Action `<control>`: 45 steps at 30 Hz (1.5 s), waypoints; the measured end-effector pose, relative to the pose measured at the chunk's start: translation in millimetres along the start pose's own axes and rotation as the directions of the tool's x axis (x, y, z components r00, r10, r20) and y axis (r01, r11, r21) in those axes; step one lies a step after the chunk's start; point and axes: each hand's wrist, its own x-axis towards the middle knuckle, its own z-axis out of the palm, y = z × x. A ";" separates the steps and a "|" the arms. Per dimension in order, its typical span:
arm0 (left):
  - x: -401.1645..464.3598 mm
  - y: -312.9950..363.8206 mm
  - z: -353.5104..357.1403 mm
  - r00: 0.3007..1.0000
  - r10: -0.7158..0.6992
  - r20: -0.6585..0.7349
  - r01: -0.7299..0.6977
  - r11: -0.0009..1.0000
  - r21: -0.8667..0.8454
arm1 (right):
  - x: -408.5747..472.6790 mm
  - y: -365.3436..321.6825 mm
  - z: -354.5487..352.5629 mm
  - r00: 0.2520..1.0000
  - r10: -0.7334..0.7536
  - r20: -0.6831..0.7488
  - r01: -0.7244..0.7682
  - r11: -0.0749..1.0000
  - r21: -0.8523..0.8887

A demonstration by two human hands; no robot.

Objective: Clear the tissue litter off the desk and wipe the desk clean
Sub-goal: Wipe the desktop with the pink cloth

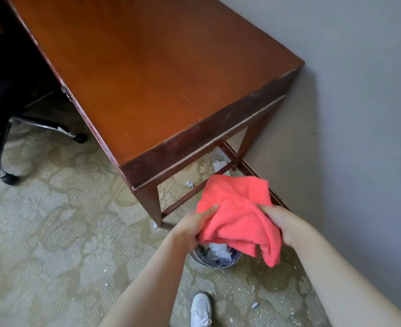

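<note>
Left hand (pixel 192 226) and right hand (pixel 283 226) each gripping a side of the bunched red cloth (pixel 238 215), held in the air above a small bin (pixel 218 257) stuffed with tissue. Wooden desk (pixel 161 74) just beyond; tissue scraps (pixel 219 165) on the carpet (pixel 53 232) beneath.

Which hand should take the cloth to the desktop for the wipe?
Left, probably. Both hands grip the crumpled coral-pink cloth, but the left hand sits nearer the reddish-brown wooden desk corner; the right hand is on the grey wall side, so it would have to reach across.
</note>
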 end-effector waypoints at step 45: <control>-114.4 306.2 -86.5 0.763 0.558 -0.326 -0.454 0.822 0.345 | -14.1 -299.0 109.2 0.869 -0.376 0.323 0.439 0.886 -0.150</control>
